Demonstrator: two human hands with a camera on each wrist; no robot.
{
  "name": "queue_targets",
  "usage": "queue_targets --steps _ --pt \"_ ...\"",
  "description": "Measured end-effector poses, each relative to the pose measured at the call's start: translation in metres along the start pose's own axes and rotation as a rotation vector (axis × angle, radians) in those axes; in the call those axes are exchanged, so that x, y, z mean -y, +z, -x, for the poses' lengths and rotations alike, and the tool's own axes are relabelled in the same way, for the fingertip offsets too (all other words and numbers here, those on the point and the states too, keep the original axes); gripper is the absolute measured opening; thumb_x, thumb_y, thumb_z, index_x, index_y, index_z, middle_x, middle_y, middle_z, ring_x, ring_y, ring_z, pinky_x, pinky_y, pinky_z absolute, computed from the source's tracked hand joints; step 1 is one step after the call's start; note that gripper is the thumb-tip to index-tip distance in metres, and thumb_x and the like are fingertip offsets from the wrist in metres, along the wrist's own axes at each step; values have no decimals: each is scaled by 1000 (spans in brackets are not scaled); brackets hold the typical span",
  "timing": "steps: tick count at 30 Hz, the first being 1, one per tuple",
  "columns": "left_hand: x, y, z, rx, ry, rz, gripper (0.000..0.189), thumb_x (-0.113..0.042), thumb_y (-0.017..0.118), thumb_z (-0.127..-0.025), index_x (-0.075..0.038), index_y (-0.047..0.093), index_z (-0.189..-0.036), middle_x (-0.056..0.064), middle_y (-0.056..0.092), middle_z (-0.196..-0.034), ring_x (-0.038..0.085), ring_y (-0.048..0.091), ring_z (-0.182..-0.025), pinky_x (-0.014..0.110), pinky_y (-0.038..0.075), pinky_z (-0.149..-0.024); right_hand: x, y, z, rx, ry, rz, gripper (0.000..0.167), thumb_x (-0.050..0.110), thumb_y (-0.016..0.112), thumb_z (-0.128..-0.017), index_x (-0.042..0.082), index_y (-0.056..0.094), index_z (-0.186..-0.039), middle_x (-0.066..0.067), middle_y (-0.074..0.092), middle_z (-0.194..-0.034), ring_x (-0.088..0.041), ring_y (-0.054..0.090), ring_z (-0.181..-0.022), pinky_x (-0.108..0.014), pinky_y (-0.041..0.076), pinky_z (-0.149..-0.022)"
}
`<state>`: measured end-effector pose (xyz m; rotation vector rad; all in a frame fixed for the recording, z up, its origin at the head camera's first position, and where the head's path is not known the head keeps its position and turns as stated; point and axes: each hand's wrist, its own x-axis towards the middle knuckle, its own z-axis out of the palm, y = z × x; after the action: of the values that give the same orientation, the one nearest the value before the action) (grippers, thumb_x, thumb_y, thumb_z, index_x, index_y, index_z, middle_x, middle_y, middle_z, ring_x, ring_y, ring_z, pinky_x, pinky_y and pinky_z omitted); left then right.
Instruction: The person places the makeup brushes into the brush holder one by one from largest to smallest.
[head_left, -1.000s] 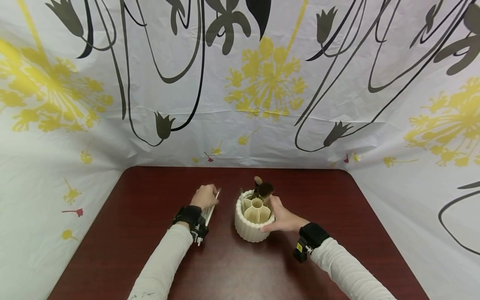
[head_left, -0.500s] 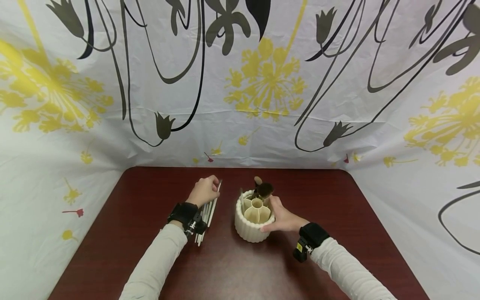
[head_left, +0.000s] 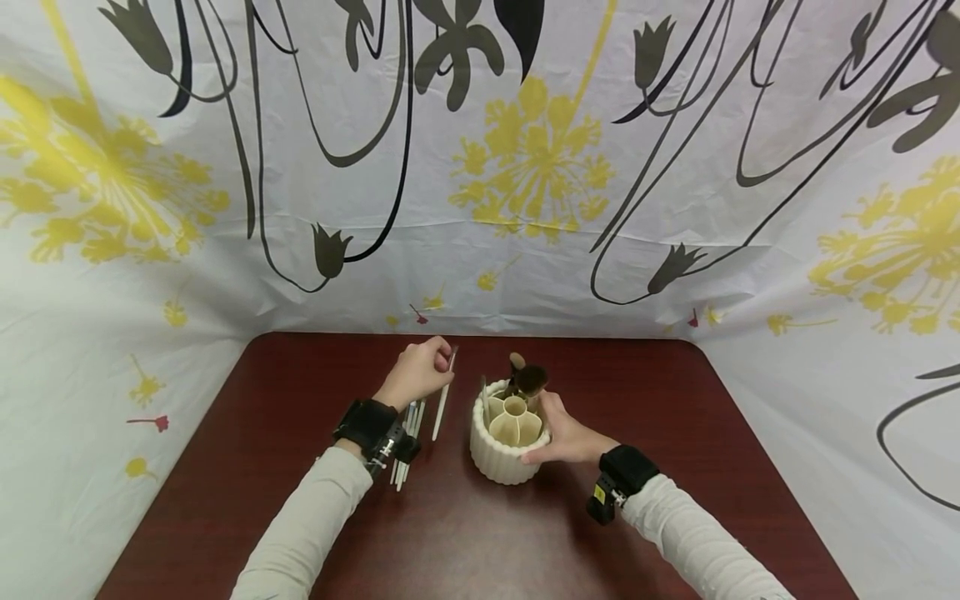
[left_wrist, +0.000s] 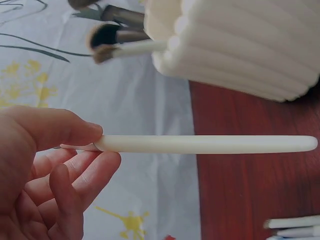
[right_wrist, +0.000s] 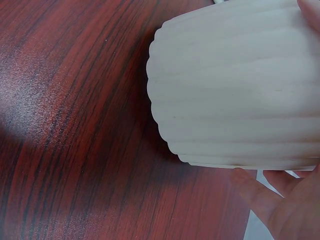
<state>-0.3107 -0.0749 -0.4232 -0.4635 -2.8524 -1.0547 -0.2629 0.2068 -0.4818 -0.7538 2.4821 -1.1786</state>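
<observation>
Head view, bottom centre: the dark red tabletop [head_left: 480, 542] lies nearest you. A little farther, left of centre, a few loose white sticks [head_left: 403, 458] rest close together, just beside your black wrist strap [head_left: 367, 427]; a dropped wrist could scatter them or set them rolling. Above them in the frame, your left hand [head_left: 417, 371] pinches a slim white-handled brush [head_left: 441, 412] between thumb and fingers. Left wrist view shows you holding it right at one end, the long handle sticking out unsupported, so a careless turn could make it pivot or slip. At centre, the ribbed cream holder [head_left: 504, 462] stands upright, your right hand [head_left: 567, 435] curled around its right side, thumb in front. An uneven push from you there could slide or tip it. Toward the holder's back, several makeup brushes [head_left: 532, 380] poke above the rim; a sideways swing of your left hand would probably knock them. Farthest, patterned cloth [head_left: 300, 192] fills the upper frame.
</observation>
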Motion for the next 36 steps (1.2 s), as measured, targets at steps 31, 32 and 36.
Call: queue_targets --steps 31,32,36 --pt "-62 -26 13 -33 196 160 24 -11 67 -76 -7 52 -94 4 61 -82 13 63 -72 24 50 -65 1 1 -1 -6 19 12 109 36 77 -67 15 3 -143 -19 14 -137 -33 16 -129 -53 24 -99" --pt "-62 -25 13 -30 196 166 24 -11 67 -76 -7 52 -94 4 62 -82 13 63 -72 24 50 -65 1 1 -1 -8 19 10 108 35 78 -67 15 3 -143 -19 14 -137 -33 16 -129 -53 25 -99" --pt "-62 -21 12 -25 196 180 25 -10 67 -76 -7 52 -96 4 62 -82 12 63 -72 23 50 -66 0 1 -1 -12 11 6 108 33 78 -68 16 3 -143 -19 14 -136 -33 17 -128 -54 25 -98"
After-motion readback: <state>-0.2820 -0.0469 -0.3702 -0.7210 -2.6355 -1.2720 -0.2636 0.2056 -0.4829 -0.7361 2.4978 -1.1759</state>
